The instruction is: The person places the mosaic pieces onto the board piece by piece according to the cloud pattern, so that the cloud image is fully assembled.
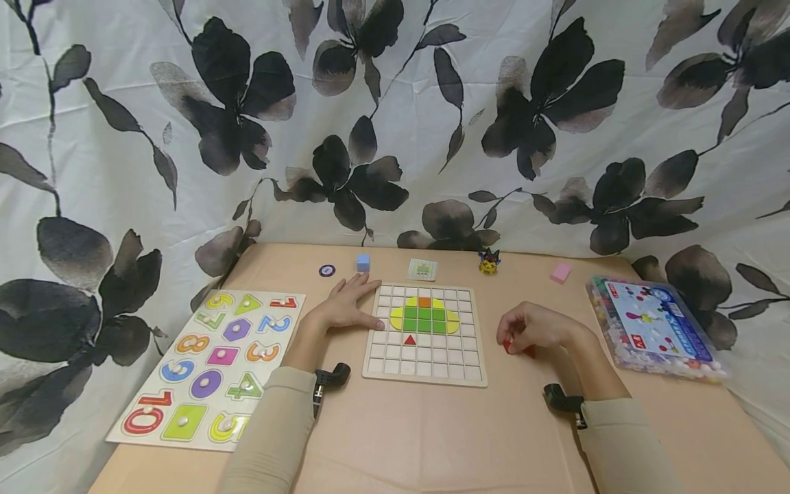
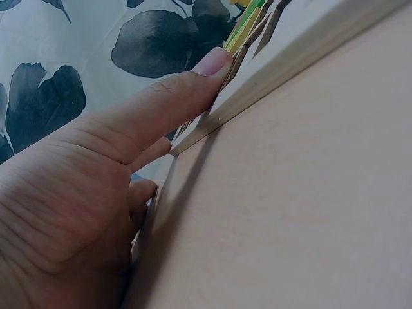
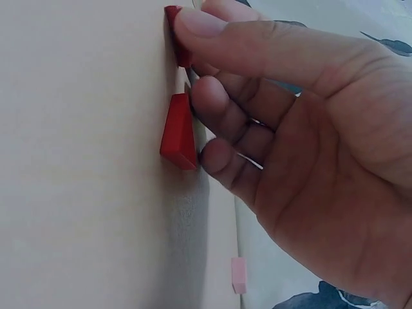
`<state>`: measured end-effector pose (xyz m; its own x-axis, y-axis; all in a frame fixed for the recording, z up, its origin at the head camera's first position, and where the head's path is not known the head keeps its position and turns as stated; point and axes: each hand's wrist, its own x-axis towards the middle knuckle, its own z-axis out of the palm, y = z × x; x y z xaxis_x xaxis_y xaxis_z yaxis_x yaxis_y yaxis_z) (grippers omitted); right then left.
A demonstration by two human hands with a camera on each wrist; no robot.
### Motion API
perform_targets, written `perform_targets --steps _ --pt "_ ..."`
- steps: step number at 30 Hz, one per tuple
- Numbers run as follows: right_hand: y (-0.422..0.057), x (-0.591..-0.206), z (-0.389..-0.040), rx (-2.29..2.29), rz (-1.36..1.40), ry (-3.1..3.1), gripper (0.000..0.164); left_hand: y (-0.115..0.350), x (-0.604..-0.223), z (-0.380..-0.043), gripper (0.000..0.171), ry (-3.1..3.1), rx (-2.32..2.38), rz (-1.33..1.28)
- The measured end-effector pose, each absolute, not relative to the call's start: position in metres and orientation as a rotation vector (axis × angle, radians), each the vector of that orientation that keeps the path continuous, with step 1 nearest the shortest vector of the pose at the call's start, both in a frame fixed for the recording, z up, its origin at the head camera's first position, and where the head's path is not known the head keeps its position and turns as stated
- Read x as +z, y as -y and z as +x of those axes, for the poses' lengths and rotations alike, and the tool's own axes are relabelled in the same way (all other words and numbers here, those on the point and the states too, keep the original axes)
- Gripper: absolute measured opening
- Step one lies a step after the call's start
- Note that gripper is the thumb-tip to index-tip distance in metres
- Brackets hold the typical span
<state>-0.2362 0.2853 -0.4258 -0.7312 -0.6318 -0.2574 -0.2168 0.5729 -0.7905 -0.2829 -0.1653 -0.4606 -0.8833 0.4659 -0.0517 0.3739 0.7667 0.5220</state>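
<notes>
The white gridded board (image 1: 426, 371) lies mid-table with yellow, green and orange pieces (image 1: 424, 317) forming a rounded shape. Below them a red triangle (image 1: 410, 340) sits in one cell. My left hand (image 1: 344, 304) is spread at the board's left side, its thumb (image 2: 212, 64) resting on the edge. To the right of the board, my right hand (image 1: 537, 325) pinches a small red block (image 3: 174, 29) between thumb and fingers, close over the table. A second red block (image 3: 179, 136), wedge-shaped, lies beside the curled lower fingers.
A number-and-shape puzzle board (image 1: 206, 363) is at left, partly under my left forearm. A plastic box of beads (image 1: 657, 329) stands at right. Along the back are a round disc (image 1: 327, 270), blue cube (image 1: 363, 263), small card (image 1: 422, 269), yellow-black figurine (image 1: 489, 261) and pink block (image 1: 560, 273).
</notes>
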Motion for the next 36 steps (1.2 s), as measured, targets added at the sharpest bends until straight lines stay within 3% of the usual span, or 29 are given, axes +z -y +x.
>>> perform_targets --steps 17,36 --pt "-0.276 -0.417 -0.234 -1.176 -0.67 -2.4 0.002 0.164 -0.459 -0.281 0.11 -2.782 0.756 0.67" --pt "-0.231 -0.419 -0.232 -1.315 -0.732 -2.485 0.017 0.165 -0.46 -0.281 0.11 -2.781 0.781 0.667"
